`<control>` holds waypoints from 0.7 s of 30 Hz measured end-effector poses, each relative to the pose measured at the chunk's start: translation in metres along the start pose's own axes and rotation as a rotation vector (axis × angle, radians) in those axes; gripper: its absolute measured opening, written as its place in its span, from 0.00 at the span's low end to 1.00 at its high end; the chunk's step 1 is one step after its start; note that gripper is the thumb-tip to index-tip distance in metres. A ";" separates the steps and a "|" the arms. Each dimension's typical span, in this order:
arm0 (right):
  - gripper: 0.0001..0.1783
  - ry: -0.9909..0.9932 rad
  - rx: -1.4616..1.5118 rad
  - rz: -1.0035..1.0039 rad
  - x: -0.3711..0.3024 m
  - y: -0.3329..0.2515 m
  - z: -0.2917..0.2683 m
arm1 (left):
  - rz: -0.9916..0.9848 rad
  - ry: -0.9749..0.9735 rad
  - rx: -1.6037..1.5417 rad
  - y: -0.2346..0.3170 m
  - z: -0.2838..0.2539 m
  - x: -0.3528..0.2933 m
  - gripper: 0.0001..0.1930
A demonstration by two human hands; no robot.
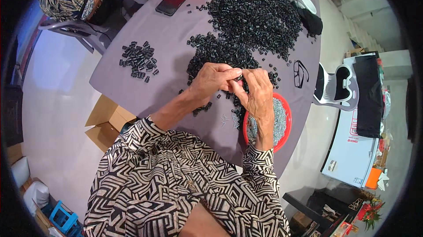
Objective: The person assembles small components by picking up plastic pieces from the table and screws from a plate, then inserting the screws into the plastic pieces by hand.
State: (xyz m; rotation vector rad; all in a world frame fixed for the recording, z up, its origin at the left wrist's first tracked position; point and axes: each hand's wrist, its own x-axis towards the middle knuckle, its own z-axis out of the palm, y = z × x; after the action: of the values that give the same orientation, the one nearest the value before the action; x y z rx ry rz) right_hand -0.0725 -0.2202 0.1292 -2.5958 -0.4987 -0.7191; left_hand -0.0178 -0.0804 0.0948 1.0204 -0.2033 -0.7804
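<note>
Thumb and fingertip of the left hand [210, 80] are pinching a small black piece [238, 78] over the nearer heap [216, 47], while the right hand [259, 91] is curling its fingers just beside it, their hold too hidden to tell. The piece is probably feeling light, stiff and slick, suiting a side pinch. Beyond, a larger heap [253, 14] is crowding the table [176, 39]; a red bowl [288, 116] of slim metallic bits is sitting beneath the right wrist.

Both hands [259, 88] apparently pinch a small black piece [239, 78].
</note>
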 end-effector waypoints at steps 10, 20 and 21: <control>0.09 -0.005 0.084 0.029 -0.007 -0.005 0.006 | -0.024 -0.014 0.088 -0.004 -0.001 -0.009 0.11; 0.11 -0.131 0.164 0.040 -0.027 -0.010 0.029 | -0.063 0.019 -0.133 -0.035 -0.018 -0.027 0.11; 0.11 -0.130 0.165 0.041 -0.026 -0.011 0.030 | -0.042 0.056 -0.156 -0.036 -0.021 -0.029 0.11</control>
State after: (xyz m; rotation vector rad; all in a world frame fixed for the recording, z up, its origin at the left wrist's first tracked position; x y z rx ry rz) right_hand -0.0860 -0.2025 0.0941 -2.4993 -0.5191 -0.4769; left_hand -0.0458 -0.0570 0.0599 0.8999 -0.0718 -0.7926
